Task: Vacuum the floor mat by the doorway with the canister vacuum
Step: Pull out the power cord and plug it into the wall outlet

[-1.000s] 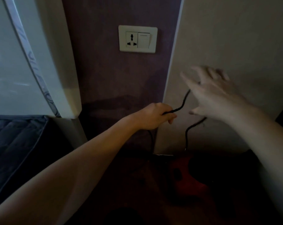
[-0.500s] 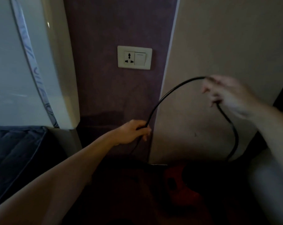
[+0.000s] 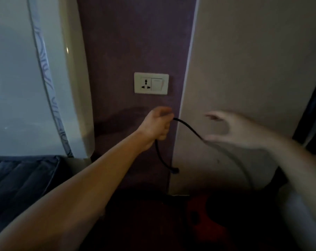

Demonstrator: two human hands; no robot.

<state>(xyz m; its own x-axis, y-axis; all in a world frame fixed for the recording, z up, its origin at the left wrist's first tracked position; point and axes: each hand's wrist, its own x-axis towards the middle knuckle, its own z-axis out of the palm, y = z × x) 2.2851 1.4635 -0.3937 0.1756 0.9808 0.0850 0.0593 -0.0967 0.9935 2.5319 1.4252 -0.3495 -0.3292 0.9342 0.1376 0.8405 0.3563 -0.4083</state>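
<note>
**Cord in our left hand, below the socket**

We held the black cord (image 3: 188, 126) in our left hand (image 3: 158, 124), with the fingers curled tight round it in a fist, just below the wall socket (image 3: 151, 83) on the purple wall panel (image 3: 126, 42). From the bottom of that fist a short length of cord hung down to a dark end (image 3: 175, 170) that dangled free against the wall; it was too small for us to make out more. From the top of the fist the cord arched over to the right and dropped towards the floor, blurring as it went.

Our right hand (image 3: 231, 129) was smeared by motion in front of the beige wall (image 3: 253, 51). Its fingers and thumb were spread apart in an open curve. The cord passed close to the thumb, but we could not tell whether they touched.

The canister vacuum (image 3: 208, 227) showed only as a dim red shape on the dark floor, low and right of centre, beneath our right hand. A white appliance (image 3: 72, 87) stood on the left, with dark quilted fabric (image 3: 17, 178) below it.
</note>
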